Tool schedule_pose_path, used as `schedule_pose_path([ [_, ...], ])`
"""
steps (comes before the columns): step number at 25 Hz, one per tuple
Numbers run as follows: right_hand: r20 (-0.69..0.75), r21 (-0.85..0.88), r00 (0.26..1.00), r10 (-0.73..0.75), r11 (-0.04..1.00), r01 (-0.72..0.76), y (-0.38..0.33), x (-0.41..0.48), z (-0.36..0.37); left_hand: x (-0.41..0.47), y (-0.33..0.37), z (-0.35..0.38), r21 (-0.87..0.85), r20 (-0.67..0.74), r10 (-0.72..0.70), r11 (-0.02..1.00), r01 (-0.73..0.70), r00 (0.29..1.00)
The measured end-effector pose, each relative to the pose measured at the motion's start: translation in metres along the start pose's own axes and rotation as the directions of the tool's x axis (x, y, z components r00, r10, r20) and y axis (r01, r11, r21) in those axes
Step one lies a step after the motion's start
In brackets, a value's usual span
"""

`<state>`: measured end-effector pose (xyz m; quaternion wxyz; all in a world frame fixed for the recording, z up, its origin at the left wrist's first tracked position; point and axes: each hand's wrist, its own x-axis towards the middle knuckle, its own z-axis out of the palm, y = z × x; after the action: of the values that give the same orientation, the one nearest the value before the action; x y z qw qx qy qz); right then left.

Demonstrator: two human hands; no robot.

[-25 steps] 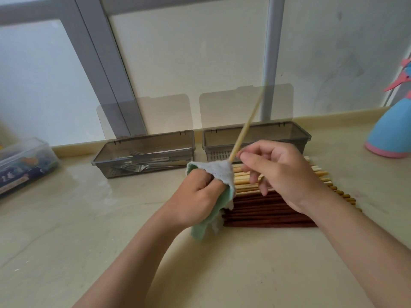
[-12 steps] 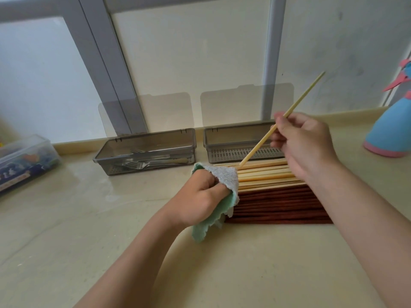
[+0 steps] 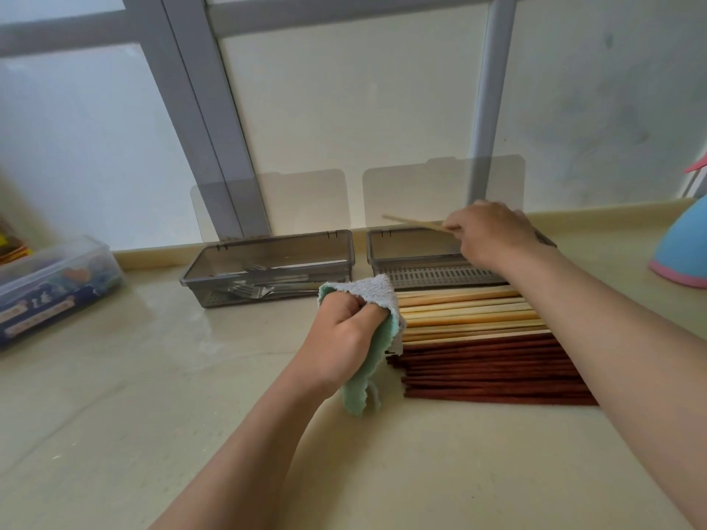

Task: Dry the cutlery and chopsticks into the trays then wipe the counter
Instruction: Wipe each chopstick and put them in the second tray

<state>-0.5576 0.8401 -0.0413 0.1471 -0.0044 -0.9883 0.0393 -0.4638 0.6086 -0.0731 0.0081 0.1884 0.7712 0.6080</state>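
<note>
My right hand [image 3: 491, 235] holds one pale wooden chopstick [image 3: 411, 221] level above the right grey tray [image 3: 377, 247], whose slotted floor looks bare. My left hand [image 3: 344, 338] is closed on a green and grey cloth [image 3: 377, 330] at the left end of the chopstick pile. Pale chopsticks [image 3: 466, 313] lie in a row on the counter, with dark red chopsticks [image 3: 489, 371] in front of them. The left grey tray [image 3: 267, 300] holds forks and other metal cutlery [image 3: 260, 286].
Two clear tray lids [image 3: 306, 200] lean against the window behind the trays. A clear plastic box [image 3: 49, 285] with colourful contents sits at the far left. A blue and pink object [image 3: 685, 254] stands at the right edge. The beige counter [image 3: 134, 376] shows wet streaks on the left.
My right hand pulled the pale chopstick out of the cloth, carried it up and back, and turned it level over the right tray. My left hand stayed put with the cloth.
</note>
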Motion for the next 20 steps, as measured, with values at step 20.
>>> schedule_pose_path([
  [20, 0.230, 0.137, 0.971, -0.063, 0.990, 0.032, -0.002, -0.093, 0.003, 0.009, -0.006, -0.005, -0.301, -0.186, -0.152, 0.949, 0.091, 0.971],
])
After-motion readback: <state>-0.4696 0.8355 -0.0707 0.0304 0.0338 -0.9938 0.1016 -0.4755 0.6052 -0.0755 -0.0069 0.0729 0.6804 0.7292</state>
